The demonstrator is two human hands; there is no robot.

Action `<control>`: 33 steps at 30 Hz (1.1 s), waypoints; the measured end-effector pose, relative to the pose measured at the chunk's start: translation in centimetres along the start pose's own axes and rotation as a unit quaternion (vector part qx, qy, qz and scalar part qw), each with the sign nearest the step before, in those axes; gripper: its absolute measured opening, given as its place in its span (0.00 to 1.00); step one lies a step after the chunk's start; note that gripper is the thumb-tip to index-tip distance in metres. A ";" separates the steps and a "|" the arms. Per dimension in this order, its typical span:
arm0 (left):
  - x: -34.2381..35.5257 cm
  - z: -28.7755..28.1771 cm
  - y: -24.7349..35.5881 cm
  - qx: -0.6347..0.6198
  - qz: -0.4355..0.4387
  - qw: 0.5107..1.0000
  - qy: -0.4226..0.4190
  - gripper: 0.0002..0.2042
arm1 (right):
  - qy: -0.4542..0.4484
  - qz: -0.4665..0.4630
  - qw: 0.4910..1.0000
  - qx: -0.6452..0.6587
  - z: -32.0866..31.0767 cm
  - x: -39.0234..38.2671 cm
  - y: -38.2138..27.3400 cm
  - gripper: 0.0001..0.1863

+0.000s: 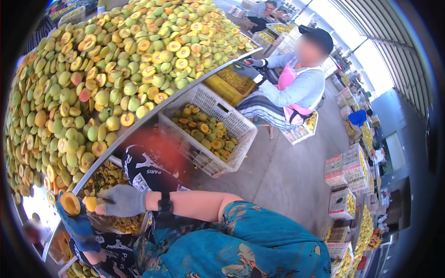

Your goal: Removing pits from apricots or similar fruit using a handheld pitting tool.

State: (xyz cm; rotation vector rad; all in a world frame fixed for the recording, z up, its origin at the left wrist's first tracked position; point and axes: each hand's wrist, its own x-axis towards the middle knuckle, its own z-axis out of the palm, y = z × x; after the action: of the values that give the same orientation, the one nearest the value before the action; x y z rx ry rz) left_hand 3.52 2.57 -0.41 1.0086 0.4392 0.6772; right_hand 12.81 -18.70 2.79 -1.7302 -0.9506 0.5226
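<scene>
My left hand [79,227], in a blue glove, grips a peach half [70,204] with its cut face and pit hollow showing. Close beside it, my right hand [121,202], in a grey glove with a bare fingertip, is closed around a thin dark tool [108,200], mostly hidden by the fingers. A small yellow piece [90,204] sits at the fingertips; whether it is fruit flesh cannot be made out. Beneath both hands, a container holds yellow-brown scraps [127,224]. Beyond them, a big heap of whole and halved peaches [92,83] covers the table.
The table's metal edge [139,121] runs diagonally past my hands. A white crate [245,134] of peach halves stands to the right, beside a yellow crate [218,89]. A seated co-worker [292,78] works beyond it. Stacked crates [345,169] line the floor [287,176] at right.
</scene>
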 end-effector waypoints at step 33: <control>-10.3 -3.5 11.0 0.351 -0.023 0.936 -0.003 0.14 | -0.081 0.146 0.966 0.197 4.7 2.0 -1.0 0.17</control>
State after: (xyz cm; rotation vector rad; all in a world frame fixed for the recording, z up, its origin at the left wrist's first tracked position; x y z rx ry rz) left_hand -9.48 1.53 7.92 1.6663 0.7232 0.4743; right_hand 10.27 -14.20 2.25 -1.4836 -0.6480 0.9880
